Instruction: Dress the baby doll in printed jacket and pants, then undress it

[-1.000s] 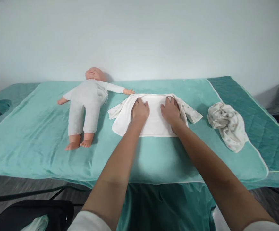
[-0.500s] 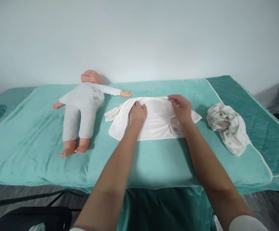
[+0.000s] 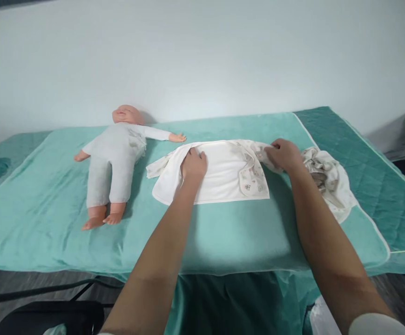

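Note:
A small white baby shirt [image 3: 219,172] with a printed outer side lies spread on the green mat, its front opened so the plain inside shows. My left hand [image 3: 194,165] rests on the inside of the shirt near the left front panel, fingers apart and pressing lightly on the cloth. At the other side, my right hand [image 3: 285,156] pinches the printed right sleeve [image 3: 262,152] near its cuff. A baby doll [image 3: 113,153] in a white fabric body lies on its back to the left, one arm stretched toward the shirt.
A crumpled printed cloth [image 3: 331,181] lies right of my right hand, partly behind my forearm. The light green mat [image 3: 49,209] covers a darker quilted cover [image 3: 373,200]. Behind stands a white wall [image 3: 202,60]; a black chair [image 3: 59,316] is below at left.
My right hand has moved right from the shirt's top edge to the right sleeve, which now lies stretched outward. The right front panel shows more of its print. My left hand stays on the shirt.

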Tool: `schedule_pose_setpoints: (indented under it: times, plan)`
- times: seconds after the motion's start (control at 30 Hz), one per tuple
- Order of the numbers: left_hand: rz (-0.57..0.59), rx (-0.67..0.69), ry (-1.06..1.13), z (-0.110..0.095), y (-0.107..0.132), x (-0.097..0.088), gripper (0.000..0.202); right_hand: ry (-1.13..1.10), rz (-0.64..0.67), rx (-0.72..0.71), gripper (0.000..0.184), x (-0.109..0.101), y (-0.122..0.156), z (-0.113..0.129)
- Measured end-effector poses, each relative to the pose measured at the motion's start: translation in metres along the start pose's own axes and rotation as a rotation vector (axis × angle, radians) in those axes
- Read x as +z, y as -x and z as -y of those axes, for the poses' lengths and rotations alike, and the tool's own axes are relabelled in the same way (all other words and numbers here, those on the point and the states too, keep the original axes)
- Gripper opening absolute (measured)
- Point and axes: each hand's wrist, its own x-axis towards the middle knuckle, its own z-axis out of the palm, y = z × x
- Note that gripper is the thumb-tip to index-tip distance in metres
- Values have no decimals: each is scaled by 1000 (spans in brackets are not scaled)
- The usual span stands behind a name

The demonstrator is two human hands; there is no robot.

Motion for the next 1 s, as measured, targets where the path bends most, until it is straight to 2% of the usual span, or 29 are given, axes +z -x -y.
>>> schedule_pose_setpoints:
  times: [0.13,0.2,0.27,0.33,0.43,0.5,0.57,0.63,0.73,0.87,1.0]
  plan:
    - [-15,6,-15,0,-1,2,52,46,-365,-3,26,-2,-26,-11]
    - [-17,4,-28,0,-2,4,51,65,-442,3,31,5,-30,-17]
    - [-15,-3,-39,0,-2,4,50,38,-431,-47,36,14,-27,-19]
    - [-17,-10,-43,-1,-2,4,49,-23,-380,-178,37,24,-21,-17]
    - [-22,-12,-35,-1,-2,4,49,-91,-205,-397,42,38,-9,-7]
    - [-22,-11,-30,-1,-2,4,49,-52,-63,-444,45,46,-4,-2]
    - [-23,-10,-28,-1,-2,3,49,6,4,-412,46,51,-3,-1]
    - [-25,-9,-29,-1,-2,3,49,18,-7,-358,44,51,-9,-6]
    - [-25,-11,-28,-2,-2,2,49,-21,-139,-238,41,42,-21,-20]
    - [-27,-4,-27,-2,-1,1,49,-21,-353,0,45,25,-25,-39]
    - [-36,-3,-30,-1,-1,1,48,-30,-297,157,47,15,-18,-44]
